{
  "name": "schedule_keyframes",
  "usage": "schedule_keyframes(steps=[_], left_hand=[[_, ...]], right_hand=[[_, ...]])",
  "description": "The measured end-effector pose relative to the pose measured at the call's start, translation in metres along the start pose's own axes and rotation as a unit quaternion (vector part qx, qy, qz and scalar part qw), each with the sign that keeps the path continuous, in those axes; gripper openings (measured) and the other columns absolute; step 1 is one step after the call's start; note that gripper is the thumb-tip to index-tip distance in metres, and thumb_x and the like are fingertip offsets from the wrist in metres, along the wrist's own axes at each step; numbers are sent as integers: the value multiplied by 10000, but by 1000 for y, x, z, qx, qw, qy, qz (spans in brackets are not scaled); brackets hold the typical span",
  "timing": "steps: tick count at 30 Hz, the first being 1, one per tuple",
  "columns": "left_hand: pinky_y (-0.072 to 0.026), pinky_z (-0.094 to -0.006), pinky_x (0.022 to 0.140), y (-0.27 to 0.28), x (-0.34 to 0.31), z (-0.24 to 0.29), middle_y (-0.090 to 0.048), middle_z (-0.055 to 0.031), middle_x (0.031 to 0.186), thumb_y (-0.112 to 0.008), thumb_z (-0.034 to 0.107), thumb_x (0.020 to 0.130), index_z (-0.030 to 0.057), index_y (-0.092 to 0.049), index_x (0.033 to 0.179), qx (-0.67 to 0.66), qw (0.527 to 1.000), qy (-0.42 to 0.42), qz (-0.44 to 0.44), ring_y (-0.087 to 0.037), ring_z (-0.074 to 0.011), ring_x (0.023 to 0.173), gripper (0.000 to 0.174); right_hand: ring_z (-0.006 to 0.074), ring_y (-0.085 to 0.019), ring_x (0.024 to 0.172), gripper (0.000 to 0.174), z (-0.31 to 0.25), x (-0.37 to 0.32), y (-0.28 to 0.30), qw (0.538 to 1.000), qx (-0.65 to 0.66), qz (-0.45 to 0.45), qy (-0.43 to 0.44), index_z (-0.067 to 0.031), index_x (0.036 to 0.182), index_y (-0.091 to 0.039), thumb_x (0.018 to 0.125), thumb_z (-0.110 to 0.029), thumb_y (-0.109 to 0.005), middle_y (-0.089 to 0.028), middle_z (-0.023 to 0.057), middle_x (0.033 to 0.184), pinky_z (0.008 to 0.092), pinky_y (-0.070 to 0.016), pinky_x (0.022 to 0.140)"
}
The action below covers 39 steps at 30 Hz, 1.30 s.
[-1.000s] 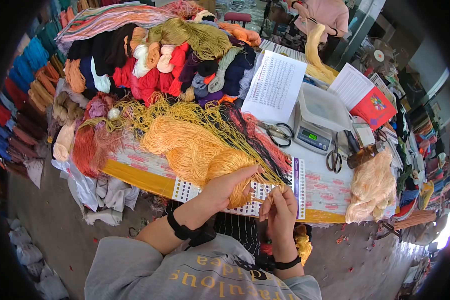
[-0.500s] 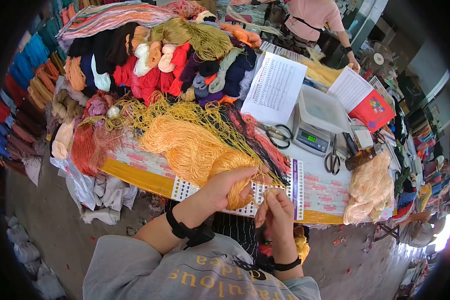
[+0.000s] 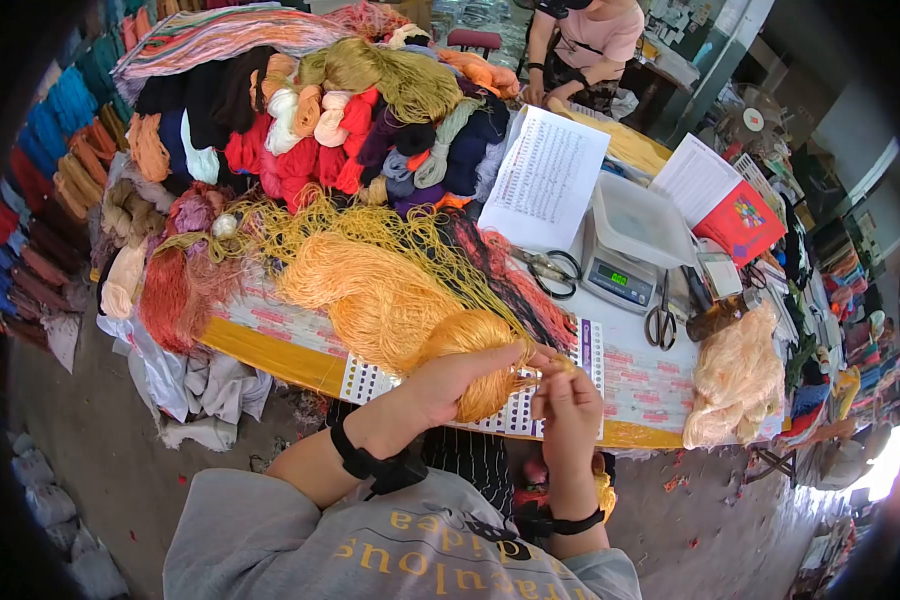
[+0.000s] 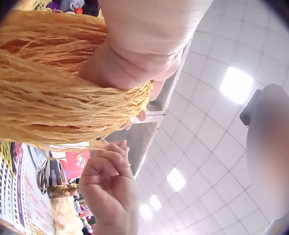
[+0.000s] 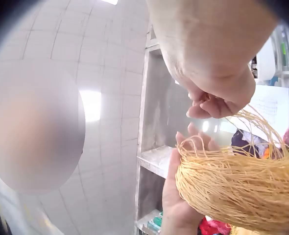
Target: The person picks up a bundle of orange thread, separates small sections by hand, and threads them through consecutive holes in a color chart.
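Observation:
A large skein of golden-orange yarn (image 3: 360,295) stretches across the table's front edge in the head view. My left hand (image 3: 455,380) holds its near end, with the yarn looped around the hand. In the left wrist view the skein (image 4: 46,103) drapes over that hand (image 4: 134,63). Just right of it, my right hand (image 3: 570,400) pinches a few thin strands between thumb and fingers. The right wrist view has loose strands (image 5: 259,120) running from the curled right hand (image 5: 218,83) above the bundled yarn (image 5: 232,188).
Behind lies a pile of coloured skeins (image 3: 300,130). To the right are a printed sheet (image 3: 545,175), a digital scale (image 3: 620,275) with a plastic tub, scissors (image 3: 660,325) and a pale peach skein (image 3: 735,380). A punched card (image 3: 590,370) lies beneath my hands. Another person (image 3: 600,45) works at the far side.
My right hand dipped toward me, then rose up and right with the strands. The left hand keeps its hold on the skein. The far person has shifted and now leans over pale yellow yarn.

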<state>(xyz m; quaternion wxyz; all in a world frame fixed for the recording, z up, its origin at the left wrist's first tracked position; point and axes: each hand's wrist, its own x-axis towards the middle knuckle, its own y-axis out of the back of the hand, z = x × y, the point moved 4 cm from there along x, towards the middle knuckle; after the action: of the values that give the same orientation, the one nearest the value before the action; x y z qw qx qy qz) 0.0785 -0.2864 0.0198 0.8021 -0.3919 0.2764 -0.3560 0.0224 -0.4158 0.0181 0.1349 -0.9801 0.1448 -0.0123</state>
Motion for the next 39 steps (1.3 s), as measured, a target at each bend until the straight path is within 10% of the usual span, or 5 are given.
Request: schedule_keyframes(steps=[39], left_hand=[[-493,-263,693,8,-2,0,-599,-73,884,-463,250,941,1,-542,1132,-8,997,-32,76,-583,-123,759,324]], right_hand=[[108,-500,501,218,-5,-15,-11,998,14,-59,-5,-29,922,-471,953,-244,-448,-534,59,615,209,-434,473]])
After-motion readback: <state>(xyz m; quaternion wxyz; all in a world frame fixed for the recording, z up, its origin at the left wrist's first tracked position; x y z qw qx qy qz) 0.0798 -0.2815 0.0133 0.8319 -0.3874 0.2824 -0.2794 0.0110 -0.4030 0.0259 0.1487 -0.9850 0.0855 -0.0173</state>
